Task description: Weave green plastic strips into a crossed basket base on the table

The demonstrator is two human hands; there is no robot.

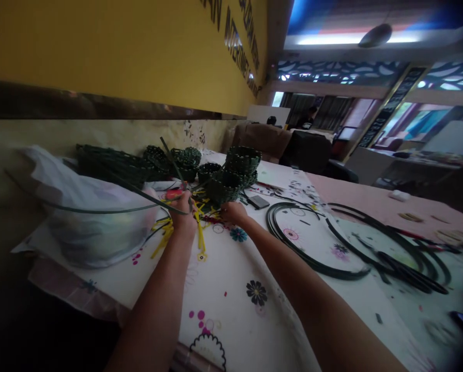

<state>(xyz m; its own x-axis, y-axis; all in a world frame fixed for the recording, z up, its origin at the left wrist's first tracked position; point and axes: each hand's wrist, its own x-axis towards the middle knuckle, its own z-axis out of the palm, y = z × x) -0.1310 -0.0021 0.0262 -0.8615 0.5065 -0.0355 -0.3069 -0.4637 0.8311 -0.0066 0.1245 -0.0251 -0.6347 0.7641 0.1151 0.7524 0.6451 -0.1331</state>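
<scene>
My left hand (182, 209) is closed around long dark green strips (138, 192); one stands up past the fingers and others trail off to the left. Beside it, my right hand (233, 213) has its fingers curled in at the near side of a dark green woven basket (224, 187). What those fingers pinch, if anything, is too small to make out. Yellow strips (200, 232) spread out on the table beneath and between both hands. A small red thing (174, 194) lies just behind my left hand.
More green woven pieces (187, 157) stand against the wall. A white plastic bag (95, 222) sits at the left. Coils of dark green strip (317, 266) and black-handled scissors (410, 271) lie on the flowered tablecloth (231, 320) at right. Someone (307, 119) is in the far background.
</scene>
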